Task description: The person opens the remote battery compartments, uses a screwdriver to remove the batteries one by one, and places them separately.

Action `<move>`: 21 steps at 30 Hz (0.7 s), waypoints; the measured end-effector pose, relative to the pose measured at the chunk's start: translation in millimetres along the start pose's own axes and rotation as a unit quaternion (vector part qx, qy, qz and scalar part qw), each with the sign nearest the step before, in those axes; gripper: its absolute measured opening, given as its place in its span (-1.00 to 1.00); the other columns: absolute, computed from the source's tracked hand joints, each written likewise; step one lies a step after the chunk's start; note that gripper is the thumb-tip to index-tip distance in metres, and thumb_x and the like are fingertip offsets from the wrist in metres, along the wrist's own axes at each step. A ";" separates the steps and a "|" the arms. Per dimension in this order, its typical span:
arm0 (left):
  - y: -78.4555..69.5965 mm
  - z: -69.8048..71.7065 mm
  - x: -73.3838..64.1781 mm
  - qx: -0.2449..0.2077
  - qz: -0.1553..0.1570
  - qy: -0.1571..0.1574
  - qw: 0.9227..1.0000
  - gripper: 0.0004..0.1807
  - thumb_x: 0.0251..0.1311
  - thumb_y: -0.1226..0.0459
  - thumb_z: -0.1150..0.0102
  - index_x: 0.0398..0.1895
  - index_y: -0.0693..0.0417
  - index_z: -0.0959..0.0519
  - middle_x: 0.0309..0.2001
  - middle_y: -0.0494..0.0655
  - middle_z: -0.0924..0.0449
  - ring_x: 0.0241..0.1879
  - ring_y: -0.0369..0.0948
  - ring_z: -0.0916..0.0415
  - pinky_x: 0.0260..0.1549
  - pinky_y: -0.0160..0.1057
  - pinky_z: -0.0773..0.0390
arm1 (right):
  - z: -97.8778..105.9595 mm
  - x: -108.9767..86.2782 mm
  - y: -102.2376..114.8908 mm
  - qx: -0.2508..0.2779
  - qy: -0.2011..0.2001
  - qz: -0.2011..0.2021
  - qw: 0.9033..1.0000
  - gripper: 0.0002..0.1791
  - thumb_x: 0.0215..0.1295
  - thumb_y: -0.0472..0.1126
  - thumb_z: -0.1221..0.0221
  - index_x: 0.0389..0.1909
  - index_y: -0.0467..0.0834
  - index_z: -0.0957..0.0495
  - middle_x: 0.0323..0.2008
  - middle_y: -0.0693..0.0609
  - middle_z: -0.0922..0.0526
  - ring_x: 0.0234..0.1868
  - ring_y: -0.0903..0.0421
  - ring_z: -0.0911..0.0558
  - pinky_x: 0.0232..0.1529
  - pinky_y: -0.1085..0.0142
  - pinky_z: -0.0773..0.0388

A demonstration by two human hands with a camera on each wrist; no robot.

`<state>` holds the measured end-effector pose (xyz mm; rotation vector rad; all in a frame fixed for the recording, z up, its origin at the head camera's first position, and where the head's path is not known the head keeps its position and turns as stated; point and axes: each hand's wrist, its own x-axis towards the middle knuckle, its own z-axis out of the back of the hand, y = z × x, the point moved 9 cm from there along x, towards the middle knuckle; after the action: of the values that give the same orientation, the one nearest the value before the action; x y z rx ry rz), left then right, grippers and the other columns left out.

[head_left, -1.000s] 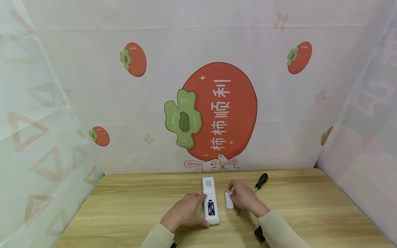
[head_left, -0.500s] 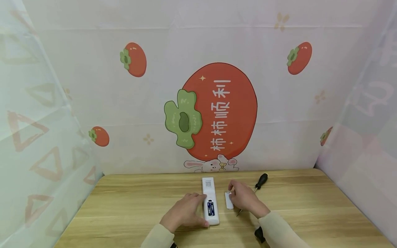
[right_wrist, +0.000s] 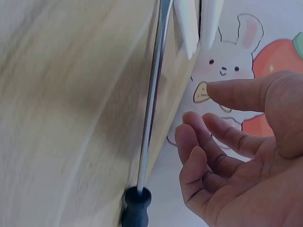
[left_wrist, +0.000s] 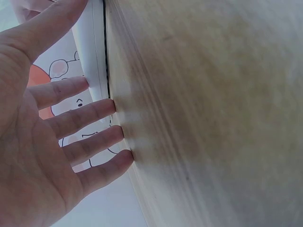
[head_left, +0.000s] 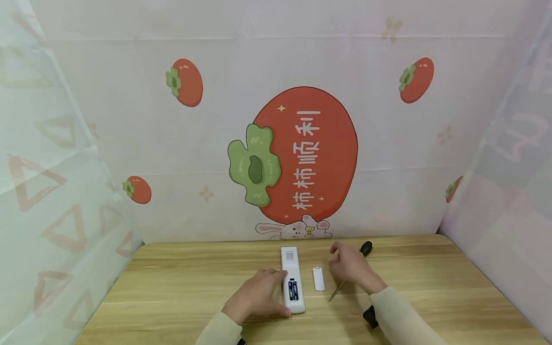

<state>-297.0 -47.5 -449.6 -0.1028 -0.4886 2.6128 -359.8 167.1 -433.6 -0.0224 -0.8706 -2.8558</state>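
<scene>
The right hand (head_left: 351, 263) hides the middle of the screwdriver (right_wrist: 150, 101), leaving the tip and the handle end visible from the head. A black thing (head_left: 371, 317) is partly covered by the right sleeve (head_left: 403, 314); what it is, I cannot tell. A dark strip under the left sleeve (head_left: 219, 330) is cut off below. The right hand's fingers bend loosely, thumb apart from them, just beside the white cover (head_left: 318, 279). The left hand (head_left: 255, 293) is spread, thumb and index touching the side of the remote (head_left: 291, 266), which lies left of the cover with two batteries (head_left: 293, 290) showing.

The table (head_left: 172, 287) is pale, streaked wood. Behind it hangs a creased white backdrop (head_left: 215, 96) printed with persimmons (head_left: 319, 153) and a rabbit (head_left: 297, 231), partly cropped by the table's edge.
</scene>
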 end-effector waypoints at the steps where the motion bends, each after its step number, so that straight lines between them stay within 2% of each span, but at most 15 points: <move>1: 0.0 0.1 0.1 0.001 0.000 0.000 1.000 0.01 -0.18 -0.21 -0.60 0.35 0.07 -0.50 0.23 0.01 -0.54 0.21 0.02 -0.45 0.14 0.03 -0.55 | 2.0 0.0 -1.4 0.000 0.000 -0.004 1.000 -0.70 0.23 -0.35 -0.29 -0.03 -0.30 -0.55 -0.54 0.04 -0.52 -0.57 0.11 -0.48 -0.52 0.27 -0.42; 8: 1.0 -1.1 0.5 -0.005 0.007 0.006 1.000 0.00 -0.18 -0.21 -0.60 0.35 0.06 -0.50 0.23 0.01 -0.54 0.21 0.01 -0.45 0.15 0.05 -0.54 | 15.9 0.2 -9.7 -0.024 -0.024 -0.002 0.999 -0.62 0.24 -0.30 -0.31 0.05 -0.35 -0.55 -0.50 0.01 -0.53 -0.51 0.07 -0.49 -0.42 0.17 -0.48; 12: 1.6 -1.6 0.7 -0.003 0.004 0.004 1.000 0.00 -0.18 -0.21 -0.60 0.35 0.06 -0.50 0.23 0.01 -0.54 0.21 0.01 -0.45 0.15 0.04 -0.54 | 24.0 1.1 -17.9 -0.048 -0.041 -0.013 0.998 -0.55 0.25 -0.24 -0.32 0.13 -0.35 -0.56 -0.21 -0.24 -0.58 -0.18 -0.17 -0.56 -0.14 -0.07 -0.57; 15: 1.4 -1.6 0.8 0.002 0.000 0.001 1.000 0.01 -0.19 -0.21 -0.60 0.35 0.06 -0.50 0.22 0.01 -0.55 0.21 0.01 -0.46 0.15 0.03 -0.54 | 30.0 1.9 -27.1 -0.045 -0.050 -0.033 0.997 -0.49 0.25 -0.23 -0.30 0.18 -0.36 -0.53 0.07 -0.44 -0.46 0.07 -0.36 -0.47 0.01 -0.20 -0.52; 18: 0.8 -1.6 0.8 0.005 -0.003 -0.001 1.000 0.01 -0.19 -0.21 -0.60 0.35 0.07 -0.50 0.22 0.01 -0.55 0.20 0.01 -0.46 0.15 0.02 -0.54 | 37.5 2.6 -35.9 -0.033 -0.061 -0.050 0.996 -0.45 0.25 -0.23 -0.28 0.22 -0.39 -0.48 0.13 -0.51 -0.39 0.12 -0.42 -0.43 0.03 -0.21 -0.50; 21: 0.5 -1.6 0.9 0.005 -0.003 -0.002 1.000 0.01 -0.18 -0.21 -0.59 0.35 0.07 -0.50 0.23 0.01 -0.55 0.21 0.01 -0.46 0.15 0.02 -0.54 | 43.2 2.8 -44.5 -0.028 -0.072 -0.057 0.995 -0.41 0.25 -0.21 -0.27 0.25 -0.41 -0.44 0.09 -0.52 -0.39 0.13 -0.43 -0.40 -0.02 -0.20 -0.50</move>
<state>-297.8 -47.0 -451.3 -0.0938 -0.4764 2.6087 -370.7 227.2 -422.1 -0.1943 -0.8419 -3.0172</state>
